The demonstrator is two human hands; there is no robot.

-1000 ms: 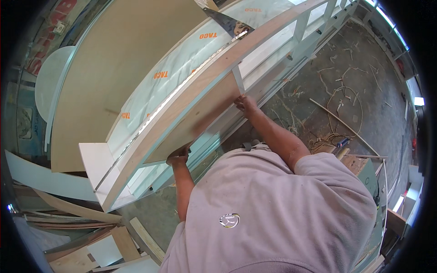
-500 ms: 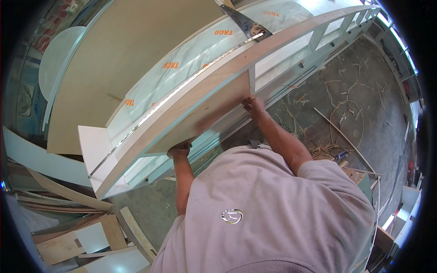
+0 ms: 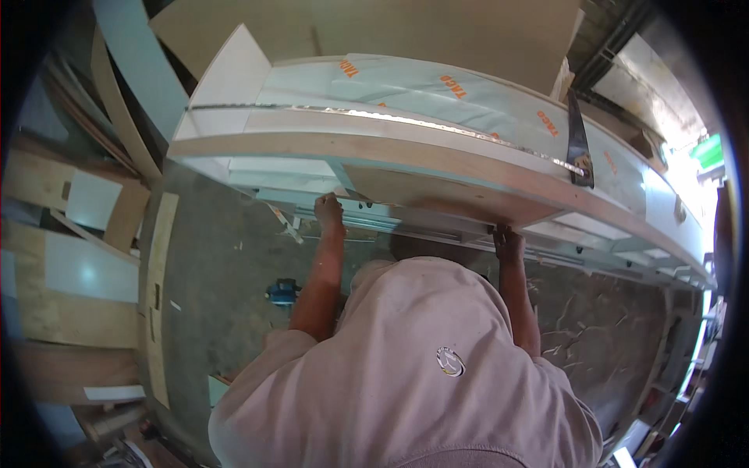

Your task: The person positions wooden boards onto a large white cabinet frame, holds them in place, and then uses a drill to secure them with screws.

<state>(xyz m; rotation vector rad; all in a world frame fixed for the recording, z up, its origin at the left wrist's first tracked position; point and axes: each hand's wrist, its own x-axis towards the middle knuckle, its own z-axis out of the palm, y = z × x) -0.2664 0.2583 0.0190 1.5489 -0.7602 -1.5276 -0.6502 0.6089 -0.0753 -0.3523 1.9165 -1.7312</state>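
left arm [image 3: 318,285]: extended forward | left fingers [image 3: 328,204]: curled | right arm [image 3: 520,300]: extended forward | right fingers [image 3: 504,235]: shadowed

Right of centre, the right hand [image 3: 509,242] is too dark for me to confirm whether it grips the brown panel [image 3: 445,192]. The upper edge cuts off the large board [image 3: 437,27]. Left of centre, I cannot identify the blue object [image 3: 282,292]. The lower edge crops the shirt [image 3: 390,374].

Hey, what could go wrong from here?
The saw lies near the front edge of the frame, so a bump might drop it. The right hand is at the brown panel's edge, so it could get pinched. The blue tool on the floor might trip someone.
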